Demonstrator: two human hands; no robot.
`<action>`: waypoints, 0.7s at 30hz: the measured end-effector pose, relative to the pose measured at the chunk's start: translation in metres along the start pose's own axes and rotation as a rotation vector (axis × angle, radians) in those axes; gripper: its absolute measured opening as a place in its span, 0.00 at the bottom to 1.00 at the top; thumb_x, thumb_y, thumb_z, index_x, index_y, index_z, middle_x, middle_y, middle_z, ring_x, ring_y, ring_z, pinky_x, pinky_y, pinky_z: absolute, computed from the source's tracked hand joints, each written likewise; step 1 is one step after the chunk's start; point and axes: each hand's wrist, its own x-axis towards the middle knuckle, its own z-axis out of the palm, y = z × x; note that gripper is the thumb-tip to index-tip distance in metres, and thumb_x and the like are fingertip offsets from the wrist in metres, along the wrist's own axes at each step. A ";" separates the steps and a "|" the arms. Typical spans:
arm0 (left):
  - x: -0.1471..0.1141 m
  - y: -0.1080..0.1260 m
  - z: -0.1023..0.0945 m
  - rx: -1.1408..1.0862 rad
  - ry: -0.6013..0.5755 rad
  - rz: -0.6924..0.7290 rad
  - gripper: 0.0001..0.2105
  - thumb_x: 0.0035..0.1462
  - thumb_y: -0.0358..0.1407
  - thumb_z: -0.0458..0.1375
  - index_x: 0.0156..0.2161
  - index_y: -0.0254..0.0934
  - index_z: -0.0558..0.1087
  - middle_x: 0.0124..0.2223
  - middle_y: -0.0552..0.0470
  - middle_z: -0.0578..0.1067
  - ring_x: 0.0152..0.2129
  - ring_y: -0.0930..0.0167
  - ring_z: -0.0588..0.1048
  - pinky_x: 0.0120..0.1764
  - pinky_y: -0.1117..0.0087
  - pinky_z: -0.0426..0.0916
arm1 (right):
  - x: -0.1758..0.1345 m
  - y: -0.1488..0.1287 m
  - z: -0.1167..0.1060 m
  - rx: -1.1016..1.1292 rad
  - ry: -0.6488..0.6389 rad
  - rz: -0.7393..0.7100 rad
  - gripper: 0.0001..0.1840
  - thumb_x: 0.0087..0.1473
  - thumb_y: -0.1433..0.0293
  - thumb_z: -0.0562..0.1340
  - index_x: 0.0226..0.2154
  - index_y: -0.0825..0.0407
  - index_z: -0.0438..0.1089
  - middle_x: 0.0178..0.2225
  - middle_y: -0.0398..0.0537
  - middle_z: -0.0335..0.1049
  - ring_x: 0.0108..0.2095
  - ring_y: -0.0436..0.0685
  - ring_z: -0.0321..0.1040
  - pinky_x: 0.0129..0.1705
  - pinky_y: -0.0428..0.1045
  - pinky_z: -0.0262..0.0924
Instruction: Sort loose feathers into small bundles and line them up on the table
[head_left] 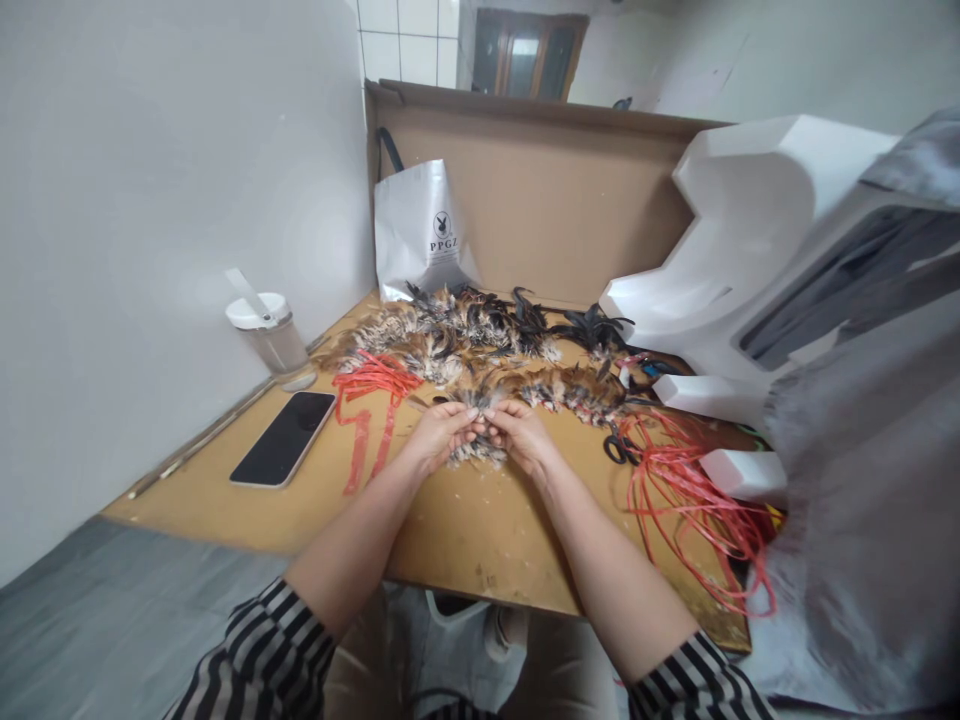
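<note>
My left hand point(444, 432) and my right hand point(519, 432) meet above the middle of the table, thumbs and forefingers closed in a pinch. Between the fingertips stands a small tuft of brown and grey feathers point(482, 386), its lower ends hidden by the fingers. Just under the hands lies a pale fluffy clump of feathers point(477, 455). Behind them, bundles of brown feathers point(574, 388) stretch in a row to the right. Farther back is a larger heap of brown, cream and black feathers point(450, 335).
A phone point(283, 438) and a lidded cup point(271, 340) are on the left. Red plastic strips point(375, 378) lie near the phone, with more red strands point(686, 485) and scissors point(619, 447) at right. A silver bag point(416, 230) and white foam point(750, 220) stand behind the wooden table point(480, 550).
</note>
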 end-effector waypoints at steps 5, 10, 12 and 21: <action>0.000 0.001 0.000 -0.019 0.007 -0.013 0.04 0.45 0.29 0.59 0.28 0.29 0.70 0.22 0.49 0.73 0.21 0.77 0.72 0.24 0.82 0.66 | 0.000 0.001 0.001 -0.023 0.011 -0.025 0.15 0.30 0.65 0.67 0.21 0.54 0.63 0.15 0.38 0.62 0.15 0.44 0.56 0.17 0.41 0.49; 0.002 -0.001 -0.002 -0.023 -0.001 -0.024 0.04 0.45 0.29 0.59 0.29 0.29 0.70 0.23 0.48 0.74 0.22 0.76 0.73 0.25 0.81 0.67 | 0.001 0.003 0.001 -0.116 0.041 -0.092 0.15 0.30 0.64 0.67 0.20 0.53 0.61 0.13 0.36 0.60 0.13 0.44 0.53 0.15 0.41 0.46; 0.003 -0.001 -0.002 -0.023 0.002 -0.025 0.05 0.45 0.29 0.59 0.29 0.29 0.70 0.23 0.48 0.74 0.22 0.76 0.73 0.26 0.80 0.67 | 0.001 0.003 0.002 -0.162 0.055 -0.115 0.15 0.31 0.64 0.66 0.19 0.53 0.60 0.12 0.36 0.59 0.13 0.44 0.53 0.15 0.42 0.45; 0.001 -0.001 -0.001 0.015 0.019 -0.032 0.05 0.43 0.29 0.61 0.28 0.28 0.70 0.23 0.48 0.74 0.22 0.76 0.73 0.26 0.80 0.67 | -0.001 0.000 0.003 -0.255 0.080 -0.150 0.13 0.32 0.65 0.65 0.19 0.53 0.60 0.13 0.36 0.60 0.13 0.44 0.52 0.15 0.42 0.44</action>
